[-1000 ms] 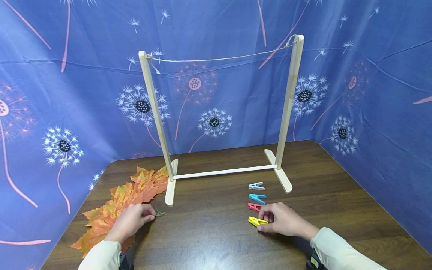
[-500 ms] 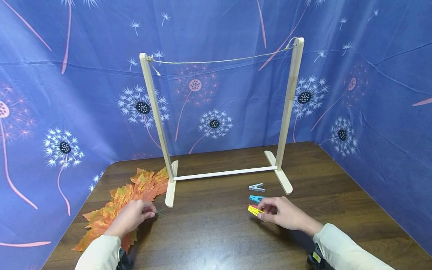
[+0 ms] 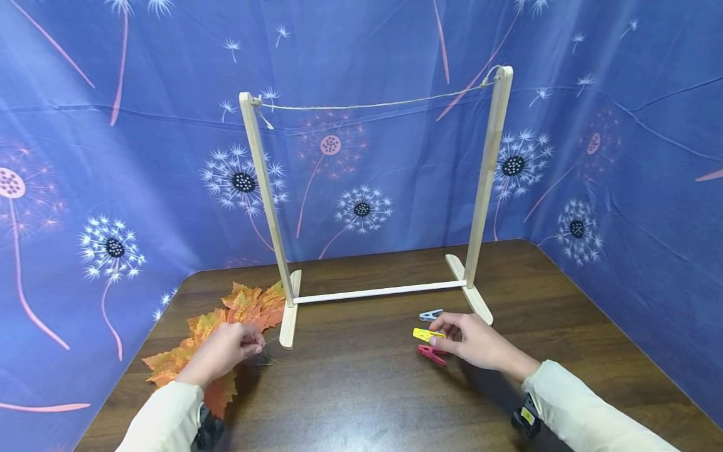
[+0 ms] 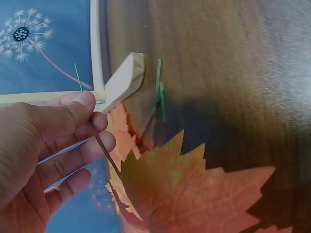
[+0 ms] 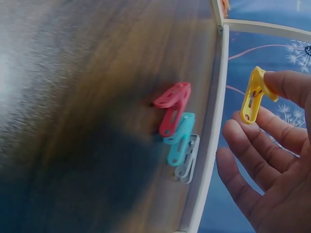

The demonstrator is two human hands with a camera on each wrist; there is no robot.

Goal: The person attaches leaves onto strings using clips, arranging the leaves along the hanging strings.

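Between thumb and fingertips my right hand [image 3: 477,341] pinches a yellow clothespin [image 5: 252,95], held above the table. Below it lie a red clothespin [image 5: 174,108], a blue clothespin [image 5: 181,141] and a grey clothespin [image 5: 188,160]; in the head view the yellow one and the hand mostly cover the blue one. My left hand [image 3: 226,351] pinches the thin stem of an orange artificial maple leaf [image 4: 194,189], whose blade hangs off the fingers in the left wrist view. More orange leaves [image 3: 248,304] lie overlapped behind and under that hand.
A wooden frame [image 3: 487,188] stands at the back of the table [image 3: 350,383], with a string [image 3: 367,106] tied between its posts and a white bar [image 3: 378,291] low down. Blue patterned cloth [image 3: 384,163] hangs behind.
My right hand has lifted the yellow clothespin off the table and moved it away from me, over the others. The red clothespin has turned. My left hand has risen slightly with the leaf stem.
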